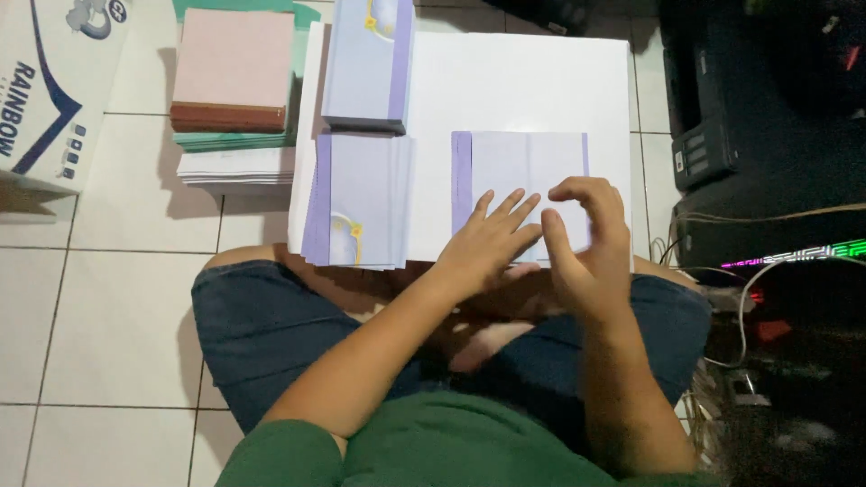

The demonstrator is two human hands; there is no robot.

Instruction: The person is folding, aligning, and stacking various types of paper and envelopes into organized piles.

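A pale lavender folded paper sheet with a purple band on its left edge lies flat on a large white board that rests on the person's crossed legs. The left hand presses down on the sheet's lower edge, fingers spread and flat, gripping nothing. The right hand sits at the sheet's lower right corner, fingers curled and pinching that corner of the paper. Just left on the board lies a stack of matching lavender folded sheets, with a second such stack above it. Beyond the board, on the white tiled floor, stand a pile of pink and white paper and a white cardboard box.
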